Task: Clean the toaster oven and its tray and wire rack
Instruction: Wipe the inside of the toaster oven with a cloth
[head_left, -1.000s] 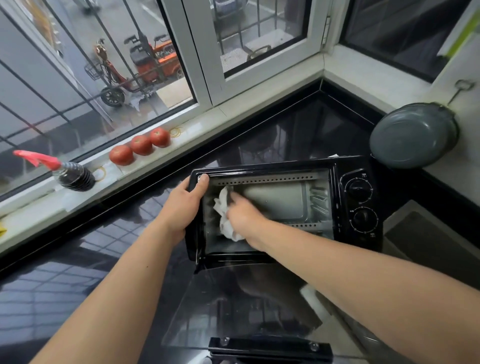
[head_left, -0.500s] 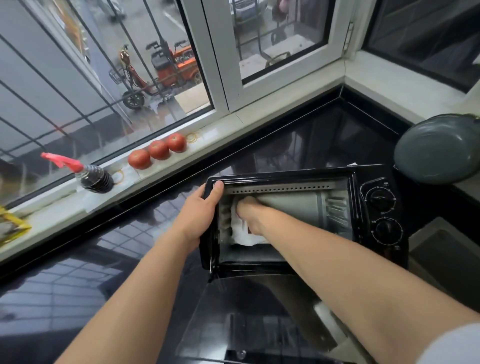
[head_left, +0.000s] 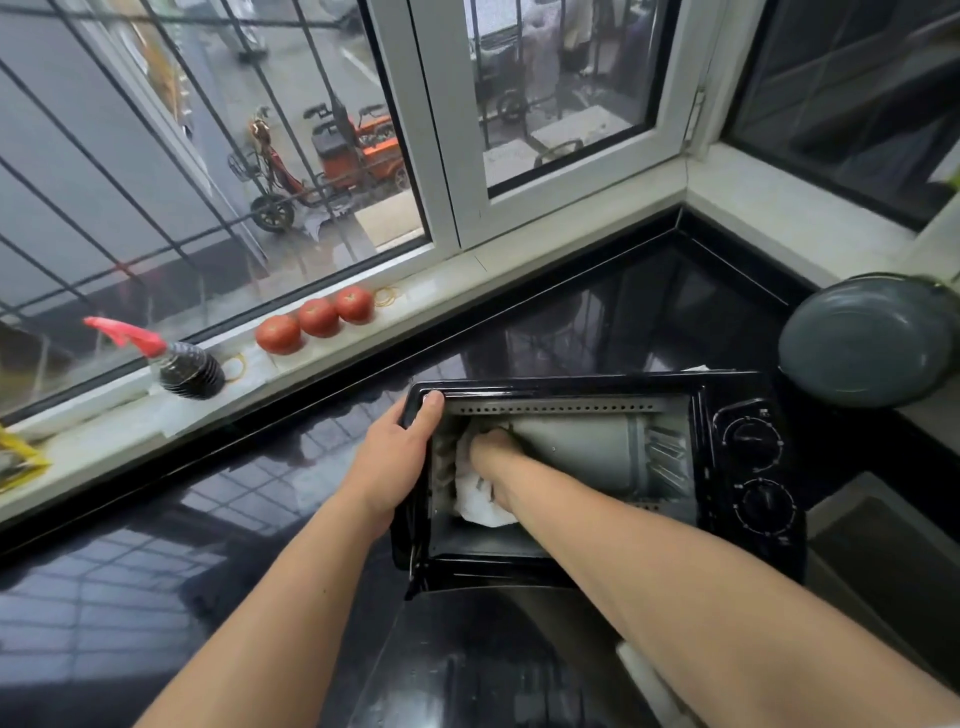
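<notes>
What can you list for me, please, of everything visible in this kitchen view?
toaster oven: one, black, on the dark counter, door folded down
cloth: one, white, inside the oven at its left side
tomatoes: three, red, in a row on the windowsill
bottle: one, dark with red nozzle, on the windowsill
pan: one, grey, at the right
counter: one, glossy black
left hand: holds the oven's left edge
right hand: inside the oven, on the cloth
</notes>
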